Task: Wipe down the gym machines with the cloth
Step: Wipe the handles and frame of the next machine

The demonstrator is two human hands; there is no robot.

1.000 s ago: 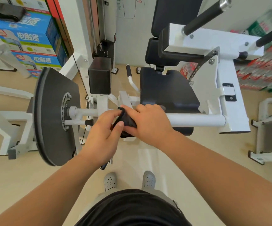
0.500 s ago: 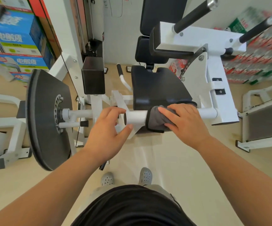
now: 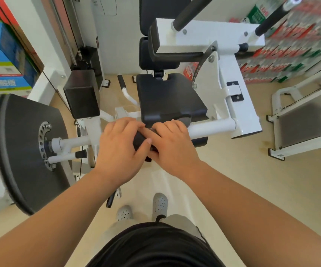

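Observation:
A white gym machine (image 3: pixel 234 105) with a black seat (image 3: pixel 167 97) stands in front of me. Its white horizontal bar (image 3: pixel 211 128) runs across just below the seat's front edge. A dark grey cloth (image 3: pixel 141 142) sits bunched at the bar's left end, mostly hidden under my hands. My right hand (image 3: pixel 172 146) grips the cloth around the bar. My left hand (image 3: pixel 120 149) lies beside it, fingers over the bar end and thumb pressing on the cloth.
A large black disc (image 3: pixel 24 151) on a white axle stands at the left, with a black pad (image 3: pixel 82 94) behind it. Another white frame (image 3: pixel 302 120) is at the right. Stacked boxes (image 3: pixel 5 54) line the left wall, packaged goods the right.
My right hand has slid the cloth leftward along the bar, back to its left end. My left hand has come in to meet it and now touches the cloth.

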